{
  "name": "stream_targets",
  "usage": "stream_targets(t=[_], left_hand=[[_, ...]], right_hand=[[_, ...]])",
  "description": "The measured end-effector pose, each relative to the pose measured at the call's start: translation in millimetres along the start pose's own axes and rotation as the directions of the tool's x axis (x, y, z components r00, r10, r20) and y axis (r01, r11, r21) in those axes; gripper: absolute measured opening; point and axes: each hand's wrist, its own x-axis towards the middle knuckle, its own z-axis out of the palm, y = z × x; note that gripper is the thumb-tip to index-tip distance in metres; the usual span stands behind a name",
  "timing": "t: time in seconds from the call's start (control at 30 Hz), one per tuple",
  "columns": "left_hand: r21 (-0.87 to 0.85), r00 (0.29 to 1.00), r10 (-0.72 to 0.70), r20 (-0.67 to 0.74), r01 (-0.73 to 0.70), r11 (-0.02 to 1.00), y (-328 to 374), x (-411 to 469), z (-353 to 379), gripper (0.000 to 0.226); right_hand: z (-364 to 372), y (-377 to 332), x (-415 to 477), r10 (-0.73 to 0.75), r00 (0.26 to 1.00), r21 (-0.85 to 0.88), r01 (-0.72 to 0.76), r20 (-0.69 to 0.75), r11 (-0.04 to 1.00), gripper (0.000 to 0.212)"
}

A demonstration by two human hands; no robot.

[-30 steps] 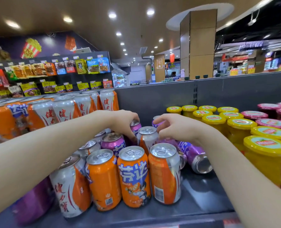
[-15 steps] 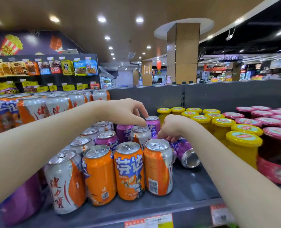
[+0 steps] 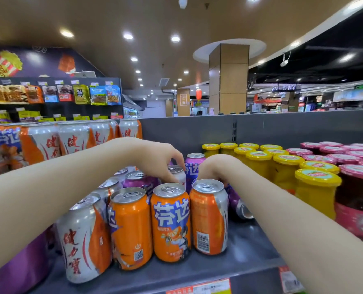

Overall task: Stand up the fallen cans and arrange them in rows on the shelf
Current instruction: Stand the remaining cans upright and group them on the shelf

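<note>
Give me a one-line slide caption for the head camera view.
Both hands reach behind upright orange cans on a store shelf, right hand over a fallen purple can.

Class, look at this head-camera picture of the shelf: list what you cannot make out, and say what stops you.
- Right hand: its fingers drop behind the front orange can, so its grip is hidden.
- Fallen purple can: mostly covered by the right forearm.
- Left hand: its fingertips meet a silver can; whether it grips is unclear.
- Price tags: cut off by the bottom edge, print blurred.
</note>
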Motion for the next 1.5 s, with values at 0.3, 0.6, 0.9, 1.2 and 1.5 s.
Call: stream_targets(t=[0.3, 0.6, 0.9, 1.2, 1.5], left_hand=[[-0.072, 0.999, -0.028, -0.032, 0.026, 0.997, -12.6, -8.5, 11.9, 0.062], [-0.070, 0.999, -0.024, -0.030, 0.022, 0.997, -2.5, -11.5, 7.7, 0.066], [-0.215, 0.992, 0.092, -0.084, -0.108, 0.971, 24.3, 1.3, -1.1, 0.066], [-0.221, 0.994, 0.096, -0.060, -0.107, 0.969, 40.6, 7.7, -3.3, 0.053], [-0.051, 0.998, 0.046, -0.034, -0.048, 0.998, 91.6, -59.4, -27.2, 0.070]], right_hand=[[0.8, -8.3, -18.5, -0.012, 0.998, 0.105, 0.018, -0.063, 0.994, 0.029], [11.8, 26.9, -57.7, -0.090, 0.912, 0.393, 0.259, -0.400, 0.882, 0.044], [48.5, 45.7, -54.5, -0.061, 0.828, 0.577, 0.440, -0.558, 0.689, 0.060], [40.8, 71.7, -65.3, 0.051, 0.787, 0.600, 0.425, -0.615, 0.678, 0.043], [40.1, 61.5, -57.2, 0.047, 0.877, 0.279, 0.101, -0.478, 0.955, 0.028]])
